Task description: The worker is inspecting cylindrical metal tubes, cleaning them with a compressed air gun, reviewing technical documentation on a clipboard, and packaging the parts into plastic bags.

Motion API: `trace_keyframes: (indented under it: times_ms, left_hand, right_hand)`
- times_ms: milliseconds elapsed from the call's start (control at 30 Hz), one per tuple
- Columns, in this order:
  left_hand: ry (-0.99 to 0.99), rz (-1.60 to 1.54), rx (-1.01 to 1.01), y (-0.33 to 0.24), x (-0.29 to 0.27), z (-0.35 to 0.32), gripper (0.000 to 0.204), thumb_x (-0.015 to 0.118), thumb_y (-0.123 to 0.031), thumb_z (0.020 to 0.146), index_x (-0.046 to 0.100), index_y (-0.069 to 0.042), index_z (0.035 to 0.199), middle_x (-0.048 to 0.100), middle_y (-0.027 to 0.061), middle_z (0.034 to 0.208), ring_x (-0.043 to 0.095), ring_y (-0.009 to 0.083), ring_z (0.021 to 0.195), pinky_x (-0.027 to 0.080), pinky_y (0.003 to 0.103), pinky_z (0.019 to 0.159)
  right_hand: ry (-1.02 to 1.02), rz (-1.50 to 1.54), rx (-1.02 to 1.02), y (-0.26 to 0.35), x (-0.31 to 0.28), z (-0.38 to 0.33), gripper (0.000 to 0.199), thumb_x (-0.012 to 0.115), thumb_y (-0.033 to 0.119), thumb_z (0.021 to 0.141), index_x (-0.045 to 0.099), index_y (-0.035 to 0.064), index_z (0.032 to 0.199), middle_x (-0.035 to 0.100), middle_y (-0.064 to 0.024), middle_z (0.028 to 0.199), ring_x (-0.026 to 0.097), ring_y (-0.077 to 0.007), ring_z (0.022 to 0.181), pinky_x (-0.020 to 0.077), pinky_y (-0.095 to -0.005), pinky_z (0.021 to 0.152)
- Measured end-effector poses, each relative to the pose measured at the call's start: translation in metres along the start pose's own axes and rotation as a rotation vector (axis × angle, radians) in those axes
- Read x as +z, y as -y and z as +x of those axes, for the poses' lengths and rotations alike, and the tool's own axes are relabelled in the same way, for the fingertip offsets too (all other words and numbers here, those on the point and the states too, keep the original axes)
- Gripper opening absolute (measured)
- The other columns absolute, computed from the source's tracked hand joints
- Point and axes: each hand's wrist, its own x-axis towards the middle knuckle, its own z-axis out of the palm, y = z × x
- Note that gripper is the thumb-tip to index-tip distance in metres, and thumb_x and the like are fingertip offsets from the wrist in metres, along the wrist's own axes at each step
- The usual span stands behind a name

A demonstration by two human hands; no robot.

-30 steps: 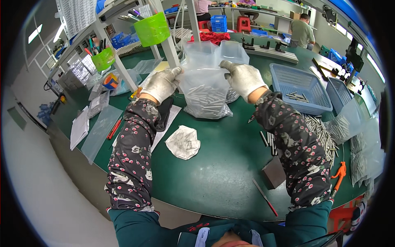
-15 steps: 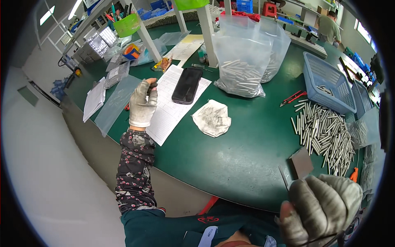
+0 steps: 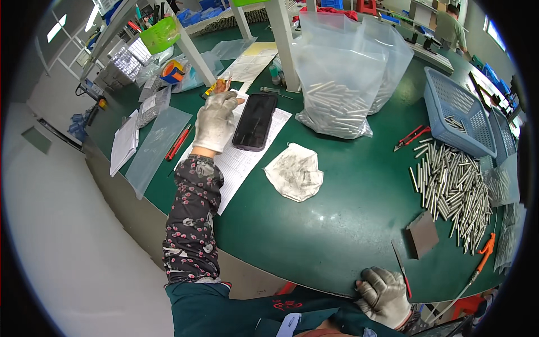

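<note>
Left hand lies flat, grip apart, touching the black phone on the paper sheet; right hand (gloved) curls its grip over the green surface edge, far from the phone.

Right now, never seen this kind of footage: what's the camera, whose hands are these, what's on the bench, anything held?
It is one wide fisheye camera worn on a person's head, looking down, so straight edges bend near the rim. Both gloved hands are that person's own. The left hand rests on printed paper sheets beside a black phone; it grips nothing that I can see. The right hand sits at the near edge of the green table, also empty as far as the view shows. Also on the table: a crumpled grey cloth, a clear bag of metal rods, a loose pile of metal rods, a blue basket and red cutters.
</note>
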Motion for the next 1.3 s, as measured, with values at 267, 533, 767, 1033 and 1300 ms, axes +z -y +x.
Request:
trace_keyframes:
  times_ms: [267,533,767,1033,1300]
  left_hand:
    - [0.404,0.124,-0.102,-0.002,0.046,0.036,0.034,0.054,0.001,0.074,0.069,-0.02,0.097,0.053,0.0058,0.121,0.047,0.0296,0.112,0.035,0.035,0.099]
    - [0.612,0.184,-0.152,-0.005,0.064,0.049,0.047,0.053,0.0,0.076,0.063,-0.031,0.11,0.039,0.0025,0.135,0.031,0.0278,0.127,0.023,0.039,0.106]
    - [0.661,0.181,-0.195,-0.011,0.063,0.05,0.051,0.051,0.004,0.075,0.062,-0.033,0.109,0.037,0.0017,0.136,0.03,0.0263,0.128,0.022,0.04,0.106]
    - [0.691,0.223,-0.196,-0.017,0.063,0.049,0.048,0.053,0.002,0.076,0.063,-0.032,0.109,0.038,0.0029,0.136,0.031,0.0258,0.128,0.024,0.038,0.105]
    - [0.41,0.153,-0.099,0.004,0.063,0.043,0.044,0.053,0.004,0.071,0.067,-0.024,0.102,0.049,0.006,0.125,0.042,0.0296,0.118,0.032,0.039,0.101]
  right_hand:
    - [-0.137,0.006,0.039,-0.019,0.027,-0.025,0.034,0.06,0.014,0.065,0.057,0.0053,0.098,0.058,-0.0155,0.105,0.059,-0.0333,0.087,0.0457,-0.0454,0.069]
    - [-0.188,0.127,-0.013,-0.031,0.031,-0.022,0.035,0.063,0.012,0.063,0.056,0.0055,0.097,0.06,-0.0161,0.097,0.058,-0.0322,0.072,0.0458,-0.0439,0.059]
    - [-0.13,0.121,0.018,-0.031,0.033,-0.029,0.035,0.063,0.014,0.065,0.057,0.0062,0.099,0.059,-0.0168,0.102,0.06,-0.0333,0.082,0.0474,-0.0441,0.067]
    - [-0.104,0.124,-0.009,-0.034,0.035,-0.035,0.036,0.061,0.015,0.067,0.057,0.0055,0.102,0.059,-0.0179,0.103,0.059,-0.0346,0.083,0.0481,-0.0445,0.069]
    - [-0.064,0.142,-0.07,-0.041,0.032,-0.031,0.036,0.06,0.015,0.067,0.057,0.0042,0.102,0.059,-0.0197,0.102,0.06,-0.035,0.081,0.0494,-0.0437,0.066]
